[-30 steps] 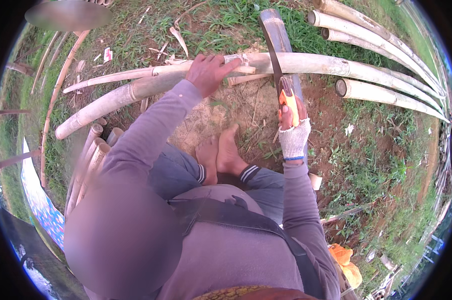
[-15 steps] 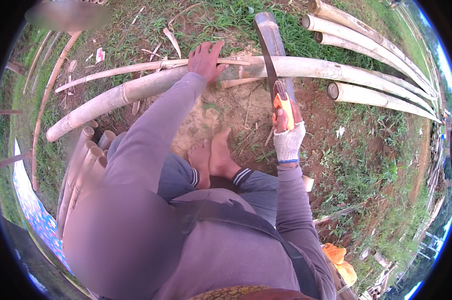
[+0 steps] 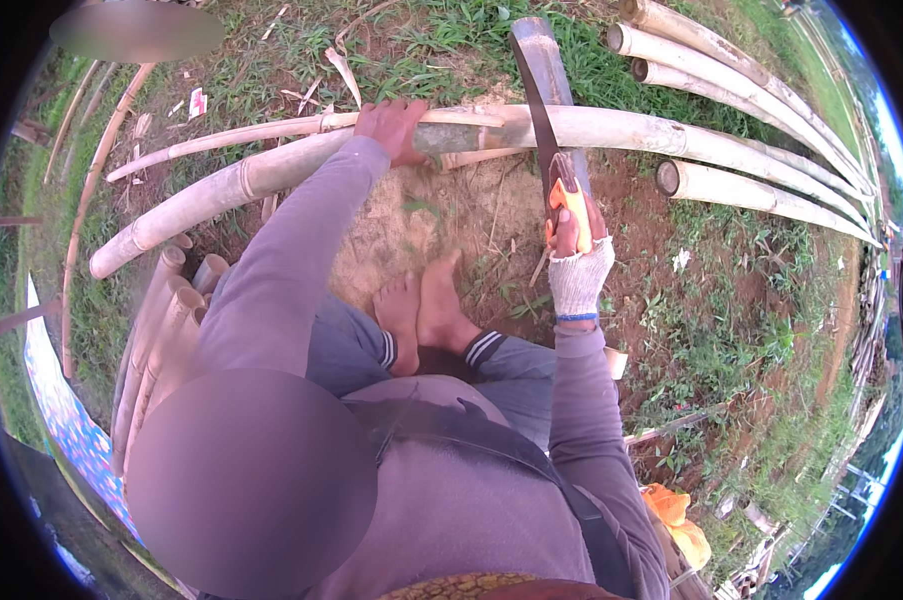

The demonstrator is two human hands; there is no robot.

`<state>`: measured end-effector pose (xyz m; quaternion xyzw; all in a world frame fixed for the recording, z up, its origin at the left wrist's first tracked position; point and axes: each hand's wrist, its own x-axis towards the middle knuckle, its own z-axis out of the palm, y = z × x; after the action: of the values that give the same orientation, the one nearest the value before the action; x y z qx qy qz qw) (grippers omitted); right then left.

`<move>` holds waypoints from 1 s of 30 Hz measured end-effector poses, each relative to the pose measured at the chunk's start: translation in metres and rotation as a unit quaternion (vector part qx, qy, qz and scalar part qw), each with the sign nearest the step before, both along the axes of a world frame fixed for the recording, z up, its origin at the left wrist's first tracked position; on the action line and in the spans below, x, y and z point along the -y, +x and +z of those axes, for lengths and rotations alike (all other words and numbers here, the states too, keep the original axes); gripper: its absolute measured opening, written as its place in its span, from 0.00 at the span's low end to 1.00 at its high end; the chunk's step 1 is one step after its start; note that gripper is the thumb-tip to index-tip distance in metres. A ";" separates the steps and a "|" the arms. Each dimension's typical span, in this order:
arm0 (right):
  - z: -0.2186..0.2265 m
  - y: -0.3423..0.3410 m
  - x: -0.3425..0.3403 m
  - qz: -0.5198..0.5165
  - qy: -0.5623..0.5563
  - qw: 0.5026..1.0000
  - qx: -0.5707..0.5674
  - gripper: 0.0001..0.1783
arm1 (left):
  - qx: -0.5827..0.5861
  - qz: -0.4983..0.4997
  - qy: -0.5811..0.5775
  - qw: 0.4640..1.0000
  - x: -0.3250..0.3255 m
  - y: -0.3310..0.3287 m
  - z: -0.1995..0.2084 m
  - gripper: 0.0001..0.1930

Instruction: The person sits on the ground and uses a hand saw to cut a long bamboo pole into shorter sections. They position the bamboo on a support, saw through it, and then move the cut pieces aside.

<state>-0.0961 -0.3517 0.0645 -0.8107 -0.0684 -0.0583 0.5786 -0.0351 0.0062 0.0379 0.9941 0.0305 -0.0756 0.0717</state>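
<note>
A long pale bamboo pole (image 3: 298,163) lies crosswise in front of me. My left hand (image 3: 391,130), bare, grips it from above left of the middle, fingers bent over its far side. A thin split bamboo strip (image 3: 233,140) runs along the pole's far side and passes at this hand. My right hand (image 3: 579,265), in a white knitted glove with bare fingertips, is closed around the orange handle of a hand saw (image 3: 541,110). Its dark blade crosses the pole, pointing away from me, beside a greyish bamboo piece (image 3: 545,70) under the pole.
Several bamboo poles (image 3: 711,65) lie at the far right, with another cut pole (image 3: 741,187) nearer. Bamboo lengths (image 3: 156,340) are stacked by my left leg. My bare feet (image 3: 436,305) rest on the soil. An orange cloth (image 3: 676,515) lies at the lower right.
My left hand has slid a little left along the pole, and its spread fingers have bent over it. The saw and my right hand have shifted slightly away from me.
</note>
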 end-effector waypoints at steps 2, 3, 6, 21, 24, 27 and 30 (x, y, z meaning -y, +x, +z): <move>0.001 -0.010 0.002 -0.010 -0.020 1.000 0.004 0.26 | 0.004 -0.008 0.001 1.000 0.001 -0.002 -0.004 0.45; 0.001 -0.024 0.006 -0.019 -0.020 1.000 0.009 0.26 | 0.011 -0.010 -0.001 1.000 0.002 -0.002 -0.006 0.44; -0.001 -0.078 0.034 -0.033 -0.056 0.998 0.014 0.31 | 0.022 -0.014 -0.002 1.000 0.001 -0.004 -0.009 0.45; 0.007 0.015 -0.010 -0.018 0.045 0.997 -0.052 0.23 | -0.003 -0.012 -0.003 1.000 0.003 -0.005 -0.002 0.45; 0.013 -0.063 0.034 -0.026 0.028 0.995 -0.097 0.29 | 0.016 -0.005 0.009 1.000 -0.006 -0.009 -0.006 0.45; 0.000 -0.118 0.083 -0.016 -0.080 0.995 -0.061 0.35 | 0.001 -0.007 -0.001 1.000 -0.003 -0.007 -0.003 0.43; -0.015 -0.094 0.058 -0.017 0.035 0.998 -0.052 0.34 | -0.003 -0.009 -0.005 1.000 -0.001 -0.008 -0.006 0.42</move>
<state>-0.1904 -0.4100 0.0495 -0.7927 -0.0223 -0.0286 0.6085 -0.0433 0.0071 0.0322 0.9937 0.0214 -0.0796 0.0755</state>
